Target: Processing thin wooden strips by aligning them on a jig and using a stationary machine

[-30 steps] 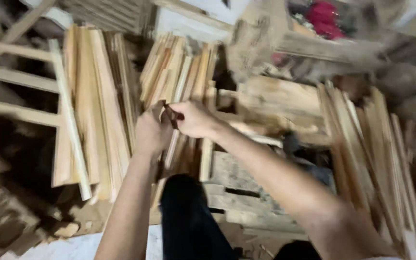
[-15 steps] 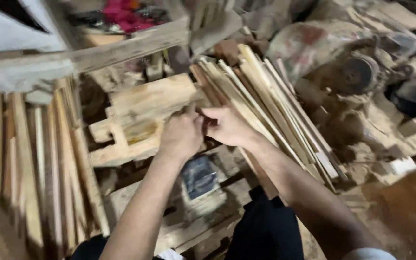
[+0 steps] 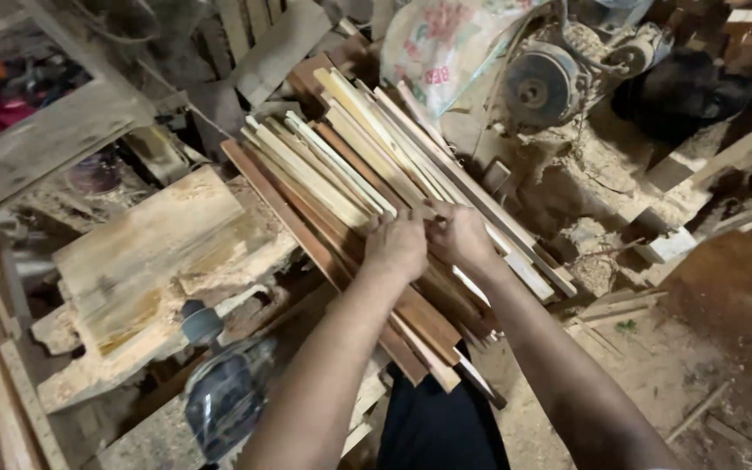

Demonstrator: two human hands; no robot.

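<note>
Both hands meet over a slanting stack of thin wooden slats [image 3: 367, 187], the left hand [image 3: 398, 246] and the right hand [image 3: 461, 235] knuckle to knuckle with their fingertips pinched together at one small spot between them. Something small seems to be nipped there, but it is hidden by the fingers, so I cannot tell what it is or whether either hand truly grips it; both are curled closed rather than spread. The slats lie directly beneath the hands and run on beyond the knuckles, up and away to the left, with their near ends passing under the wrists toward the person's dark trousers [image 3: 433, 426]. They look like sawn strips, pale ones on top and darker reddish ones below: light singly, stiff along the grain, yet likely to flex and snap if lifted by one end, and rough enough to shed splinters. A loose bundle like this probably slides apart, so the sound hold is around the middle, several strips squeezed together. Left of the left forearm lies a thick rough plank [image 3: 145, 261] and a dusty power tool [image 3: 224, 396]; beyond the right hand stands a motor-driven machine [image 3: 541, 87] amid sawdust.
</note>
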